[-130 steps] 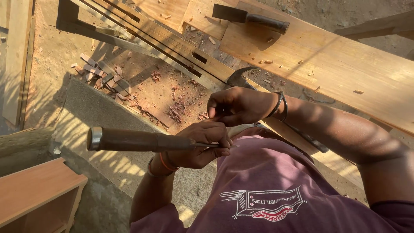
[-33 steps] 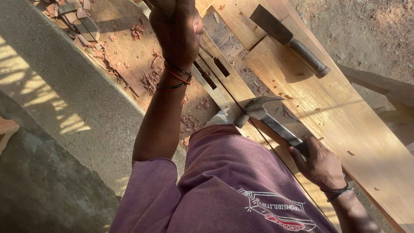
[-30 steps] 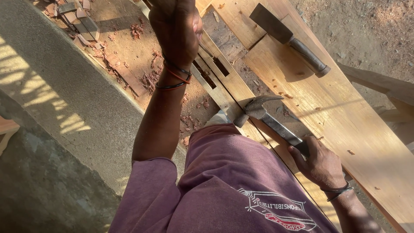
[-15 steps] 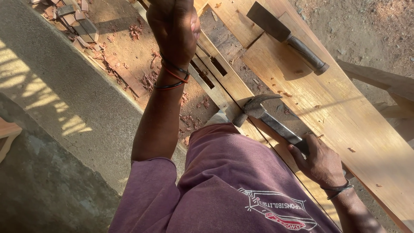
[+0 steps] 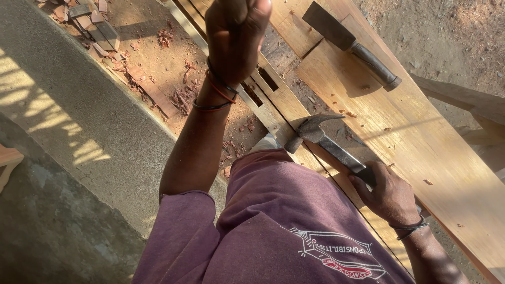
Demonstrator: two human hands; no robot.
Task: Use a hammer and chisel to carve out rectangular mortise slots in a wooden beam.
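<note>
Claw hammer (image 5: 315,131), steel head, dark handle, lies slanted over the plank (image 5: 421,137). Right hand (image 5: 386,192) grips its handle; left hand (image 5: 234,31) fisted, contents hidden.

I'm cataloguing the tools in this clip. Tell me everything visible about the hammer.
The hammer is a claw hammer with a dark metal head and a curved claw. Its flat grey shaft looks like metal. The right hand grips the lower handle, hiding its end. It lies tilted, head toward the upper left, over the long wooden plank, beside the purple shirt. Whether the head rests on wood is unclear.
</note>
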